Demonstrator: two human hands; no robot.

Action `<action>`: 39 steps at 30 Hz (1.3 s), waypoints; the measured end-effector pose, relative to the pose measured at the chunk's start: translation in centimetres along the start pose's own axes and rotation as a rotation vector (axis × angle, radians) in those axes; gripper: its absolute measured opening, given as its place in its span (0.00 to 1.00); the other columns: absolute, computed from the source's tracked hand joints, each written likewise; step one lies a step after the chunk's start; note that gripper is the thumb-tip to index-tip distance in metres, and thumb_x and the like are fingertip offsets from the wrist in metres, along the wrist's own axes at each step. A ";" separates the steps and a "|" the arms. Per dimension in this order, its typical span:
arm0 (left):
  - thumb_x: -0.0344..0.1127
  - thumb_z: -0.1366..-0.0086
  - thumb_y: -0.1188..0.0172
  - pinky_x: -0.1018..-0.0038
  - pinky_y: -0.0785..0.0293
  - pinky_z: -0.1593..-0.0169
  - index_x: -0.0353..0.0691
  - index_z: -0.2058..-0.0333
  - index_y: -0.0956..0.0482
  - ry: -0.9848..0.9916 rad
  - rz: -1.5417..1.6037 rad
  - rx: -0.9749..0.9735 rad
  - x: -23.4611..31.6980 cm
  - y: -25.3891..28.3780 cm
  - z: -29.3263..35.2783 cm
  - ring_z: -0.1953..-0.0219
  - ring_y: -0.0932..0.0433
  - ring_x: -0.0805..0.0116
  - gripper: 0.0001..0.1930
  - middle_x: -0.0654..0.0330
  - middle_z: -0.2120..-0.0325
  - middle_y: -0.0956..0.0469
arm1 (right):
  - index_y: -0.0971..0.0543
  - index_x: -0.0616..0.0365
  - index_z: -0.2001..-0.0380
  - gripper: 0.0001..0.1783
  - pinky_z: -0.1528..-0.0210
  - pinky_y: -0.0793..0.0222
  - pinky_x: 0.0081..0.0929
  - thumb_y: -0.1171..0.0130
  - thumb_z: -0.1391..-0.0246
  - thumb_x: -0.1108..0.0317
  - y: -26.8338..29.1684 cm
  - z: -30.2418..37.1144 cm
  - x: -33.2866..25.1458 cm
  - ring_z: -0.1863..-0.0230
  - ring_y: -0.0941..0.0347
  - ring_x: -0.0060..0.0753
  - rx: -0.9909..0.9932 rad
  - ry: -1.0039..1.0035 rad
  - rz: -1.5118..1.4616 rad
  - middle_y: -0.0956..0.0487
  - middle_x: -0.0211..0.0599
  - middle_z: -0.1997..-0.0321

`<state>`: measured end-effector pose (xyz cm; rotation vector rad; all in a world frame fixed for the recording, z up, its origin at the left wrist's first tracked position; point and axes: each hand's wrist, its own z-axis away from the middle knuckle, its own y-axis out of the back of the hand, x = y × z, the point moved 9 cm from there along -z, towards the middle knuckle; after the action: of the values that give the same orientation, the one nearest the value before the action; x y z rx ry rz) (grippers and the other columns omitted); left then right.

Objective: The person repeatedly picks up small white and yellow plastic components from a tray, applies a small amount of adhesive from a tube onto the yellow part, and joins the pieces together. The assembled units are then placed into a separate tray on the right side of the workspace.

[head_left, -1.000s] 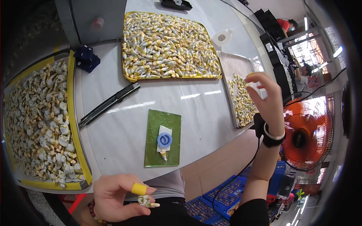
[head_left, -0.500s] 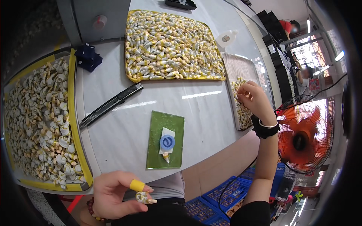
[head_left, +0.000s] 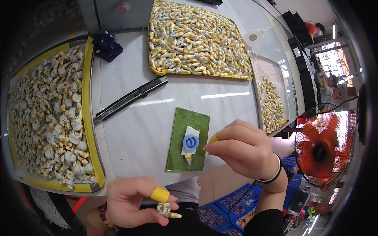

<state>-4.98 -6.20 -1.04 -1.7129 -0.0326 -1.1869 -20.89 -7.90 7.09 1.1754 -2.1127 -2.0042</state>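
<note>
My left hand [head_left: 134,202], a yellow wrap [head_left: 160,194] on one finger, pinches a small white-and-yellow curled figurine piece [head_left: 164,209] with a pale pointed end, low in front of me. Closed at the fingertips, my right hand [head_left: 246,149] hovers just right of a green glass plate [head_left: 179,129]. Yellow shows at its fingertips; whether that is a wrap or a held piece I cannot tell. On the plate, a round blue mold [head_left: 191,142] rests on a white pad [head_left: 192,131], with a small cone-shaped piece [head_left: 188,159] at the pad's near end.
A yellow-edged tray [head_left: 87,118] of curled pieces stands at left. Farther back lies a tray [head_left: 153,70] full of cone-shaped pieces; a lined tray [head_left: 256,63] with similar pieces is at right. A black utility knife [head_left: 132,98] crosses the table. An orange fan [head_left: 325,145] stands beyond.
My right hand has come from the right-hand tray back toward the green plate, its fingertips together. My left hand keeps hold of the curled figurine piece. The whole view has shifted slightly.
</note>
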 end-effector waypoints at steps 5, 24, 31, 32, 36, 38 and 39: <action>0.27 0.52 0.28 0.68 0.22 0.58 0.30 0.63 0.22 0.006 -0.030 0.030 0.5 -0.1 0.1 0.65 0.19 0.63 0.17 0.50 0.69 0.20 | 0.23 0.62 0.68 0.15 0.70 0.29 0.26 0.41 0.67 0.79 -1.5 -0.4 -0.2 0.71 0.29 0.35 -0.014 0.059 0.072 0.25 0.36 0.70; 0.25 0.54 0.27 0.71 0.24 0.68 0.30 0.61 0.22 -0.359 -0.407 -0.088 2.7 -1.8 -0.7 0.72 0.20 0.57 0.20 0.50 0.68 0.19 | 0.22 0.55 0.75 0.13 0.78 0.30 0.24 0.32 0.66 0.81 -0.6 0.5 -3.9 0.79 0.26 0.32 0.252 -0.121 -0.429 0.22 0.32 0.77; 0.26 0.51 0.29 0.71 0.24 0.65 0.33 0.62 0.22 -0.391 -0.515 -0.070 2.9 -2.1 -0.2 0.68 0.20 0.56 0.17 0.52 0.67 0.19 | 0.24 0.53 0.77 0.14 0.79 0.29 0.27 0.30 0.67 0.80 -1.4 0.8 -4.5 0.78 0.24 0.35 0.148 -0.164 -0.450 0.21 0.33 0.77; 0.26 0.51 0.29 0.71 0.24 0.65 0.34 0.62 0.22 -0.374 -0.511 -0.098 2.7 -2.4 -0.4 0.67 0.20 0.56 0.17 0.53 0.67 0.20 | 0.24 0.53 0.77 0.14 0.78 0.28 0.28 0.31 0.66 0.81 -1.3 0.7 -4.8 0.78 0.24 0.35 0.137 -0.165 -0.434 0.21 0.34 0.76; 0.28 0.53 0.27 0.70 0.24 0.65 0.36 0.65 0.21 -0.279 -0.597 -0.299 2.5 -3.4 -1.1 0.68 0.20 0.57 0.16 0.56 0.68 0.21 | 0.25 0.57 0.76 0.13 0.77 0.28 0.29 0.32 0.64 0.82 -1.9 0.4 -4.8 0.78 0.25 0.38 0.164 -0.116 -0.583 0.21 0.36 0.76; 0.29 0.54 0.27 0.71 0.24 0.65 0.37 0.67 0.21 -0.310 -0.685 -0.366 2.5 -4.0 -1.0 0.68 0.20 0.58 0.15 0.58 0.69 0.22 | 0.26 0.58 0.76 0.12 0.76 0.28 0.30 0.33 0.63 0.82 -2.1 0.2 -4.8 0.78 0.25 0.39 0.124 -0.096 -0.640 0.22 0.37 0.76; 0.29 0.54 0.27 0.71 0.23 0.65 0.37 0.67 0.22 -0.342 -0.683 -0.277 3.0 -3.7 -0.9 0.67 0.20 0.58 0.15 0.59 0.69 0.21 | 0.26 0.59 0.76 0.12 0.76 0.28 0.30 0.33 0.63 0.82 -2.1 0.2 -4.8 0.78 0.25 0.39 0.120 -0.093 -0.647 0.22 0.38 0.75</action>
<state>-5.97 -6.52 3.66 -2.2259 -0.7416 -1.4050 -16.48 -5.10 7.58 2.0363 -2.0977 -2.1972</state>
